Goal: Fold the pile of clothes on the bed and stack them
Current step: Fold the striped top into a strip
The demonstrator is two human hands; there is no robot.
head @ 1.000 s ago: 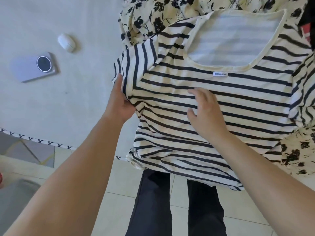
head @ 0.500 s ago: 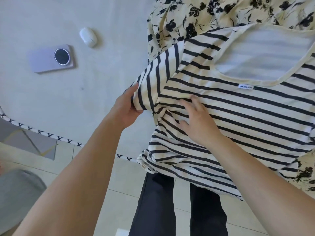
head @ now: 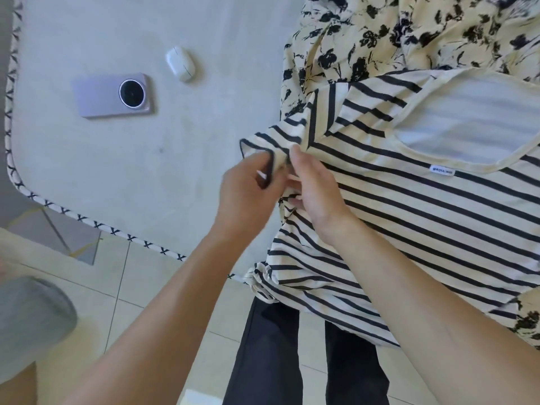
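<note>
Basically, bed (head: 122, 171) took up most of the view, pale sheet with a black-and-white patterned edge trim, tiled floor below it. Striped t-shirt (head: 423, 217), cream with dark horizontal stripes, lay spread flat on the right part of the bed, scoop neckline up with a small white label just under it, hem hanging over the bed edge. It overlapped a cream floral garment (head: 380, 30) with black flower print, bunched behind it and poking out again at the lower right. Shirt's left sleeve (head: 280, 135) was lifted and bunched. Left hand (head: 245, 194) had fingers curled round the sleeve's dark-edged cuff, gripping it. Right hand (head: 315, 191) sat right beside it, touching the left, fingers curled into the fabric at the sleeve seam; looked like a pinch, but the fingertips were mostly hidden behind the hand. Well apart on the bare sheet: a lilac phone (head: 114, 95) face down, round camera ring showing, and near it a white earbud case (head: 180, 63).
</note>
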